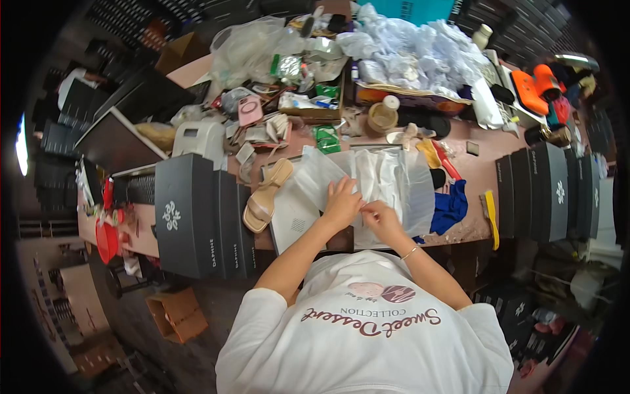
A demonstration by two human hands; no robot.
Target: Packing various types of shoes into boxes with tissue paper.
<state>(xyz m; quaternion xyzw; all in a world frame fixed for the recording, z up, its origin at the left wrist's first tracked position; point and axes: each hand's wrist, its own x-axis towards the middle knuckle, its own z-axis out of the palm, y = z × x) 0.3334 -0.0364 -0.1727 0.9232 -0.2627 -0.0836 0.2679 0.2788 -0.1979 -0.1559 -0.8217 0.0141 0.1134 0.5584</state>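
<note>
head view: we see our left hand [342, 202] spread flat on a clear plastic bag [394, 187], its fingers pressing the film down near the bag's lower left edge. our right hand [379, 215] sits just beside it, fingers bunched in a pinch on the same bag's near edge. the two hands almost touch, and a thin bracelet [409, 253] circles the right wrist. the bag lies straight ahead of us on the worktable [476, 174], stretching up and to the right from under the hands, with something pale inside it that we cannot make out.

just left of the left hand lies a flat white sheet [293, 220], and beyond that a beige heeled sandal [266, 196] resting on its side. farther left stand dark shoe boxes [197, 223] packed side by side at the table's edge. to the right of the bag lie a blue cloth [450, 205] and a yellow-handled tool [490, 213], then another row of dark boxes [548, 190]. the far side of the table is heaped with crumpled plastic wrapping [407, 52] and small clutter.
</note>
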